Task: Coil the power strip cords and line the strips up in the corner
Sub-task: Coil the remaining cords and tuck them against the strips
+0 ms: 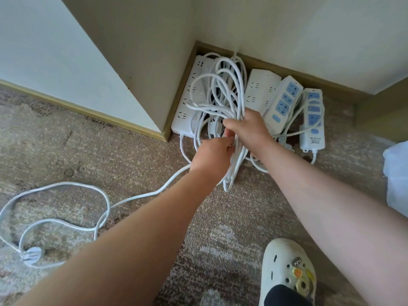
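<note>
Several power strips lie side by side in the wall corner: a long white strip [191, 93] at the left, a shorter white strip [260, 90], and two strips with blue sockets [283, 102] [313, 120] at the right. My right hand [249, 129] grips a bundle of white cord loops [223, 89] held above the strips. Just below it, my left hand [212, 154] pinches the same cord where the loops hang down. The loose end of the cord [88, 195] trails left across the carpet to its plug [32, 255].
A wall column [136, 62] with a wooden skirting board juts out left of the corner. My foot in a white clog [287, 272] stands at the lower right. A pale bag or cloth [397, 177] sits at the right edge. Patterned carpet covers the floor.
</note>
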